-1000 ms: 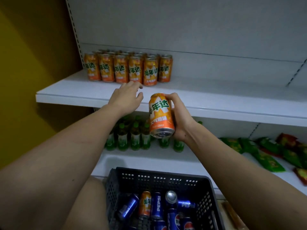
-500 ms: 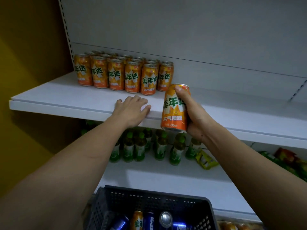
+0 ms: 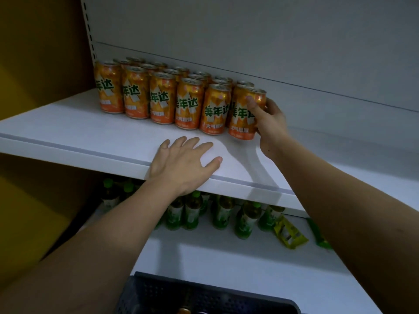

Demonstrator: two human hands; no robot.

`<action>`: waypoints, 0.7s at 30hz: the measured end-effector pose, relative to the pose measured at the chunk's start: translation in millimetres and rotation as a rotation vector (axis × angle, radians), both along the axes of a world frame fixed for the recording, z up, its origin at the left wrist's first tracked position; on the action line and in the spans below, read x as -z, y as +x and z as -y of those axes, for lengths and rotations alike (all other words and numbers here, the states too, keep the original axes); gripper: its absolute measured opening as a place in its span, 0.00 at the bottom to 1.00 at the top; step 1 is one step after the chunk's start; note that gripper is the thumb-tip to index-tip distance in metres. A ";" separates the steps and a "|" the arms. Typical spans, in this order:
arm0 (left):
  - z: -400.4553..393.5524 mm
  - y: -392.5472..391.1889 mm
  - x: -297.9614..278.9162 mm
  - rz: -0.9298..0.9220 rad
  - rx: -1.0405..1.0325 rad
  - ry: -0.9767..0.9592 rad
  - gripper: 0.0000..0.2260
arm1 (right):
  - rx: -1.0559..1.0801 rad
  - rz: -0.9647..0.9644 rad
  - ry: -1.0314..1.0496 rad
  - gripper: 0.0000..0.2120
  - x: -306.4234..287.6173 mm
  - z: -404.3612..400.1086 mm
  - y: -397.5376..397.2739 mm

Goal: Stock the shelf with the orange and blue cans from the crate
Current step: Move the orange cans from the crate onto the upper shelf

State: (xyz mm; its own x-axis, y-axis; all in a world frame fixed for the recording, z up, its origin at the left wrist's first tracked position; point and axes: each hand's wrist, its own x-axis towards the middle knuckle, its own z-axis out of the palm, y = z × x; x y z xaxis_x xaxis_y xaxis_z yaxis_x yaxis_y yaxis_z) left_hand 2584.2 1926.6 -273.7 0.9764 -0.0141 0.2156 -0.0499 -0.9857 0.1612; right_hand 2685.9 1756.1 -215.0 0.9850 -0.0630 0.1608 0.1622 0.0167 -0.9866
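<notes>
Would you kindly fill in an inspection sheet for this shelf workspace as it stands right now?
Surface: white upper shelf, front half bare; lower shelf beneath.
Job's things: orange cans upright in rows at the back left; the held can stands at the right end of the front row. Dark crate at bottom edge, contents mostly out of view; no blue cans seen.
Clutter: green bottles and a yellow-green packet on the lower shelf.
Grippers: right hand grips the end can; left hand rests flat on the shelf edge.
Cables: nothing seen.
Surroundings: grey back panel, yellow wall at left.
</notes>
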 end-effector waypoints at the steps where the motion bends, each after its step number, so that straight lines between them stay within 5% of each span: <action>1: 0.6 -0.4 0.0 0.005 0.000 0.000 0.29 | -0.006 0.001 0.008 0.27 4.0 -3.1 6.5; 10: 0.6 0.1 0.3 0.005 -0.007 0.013 0.29 | 0.066 0.100 0.049 0.20 29.2 -13.9 31.2; 16: 0.8 -2.8 -2.8 -0.012 -0.009 0.002 0.28 | 0.052 -0.053 -0.122 0.35 25.0 -11.4 17.6; 21: 0.4 -3.9 -6.1 -0.058 -0.005 -0.046 0.30 | 0.052 -0.175 -0.237 0.37 24.9 5.7 -20.4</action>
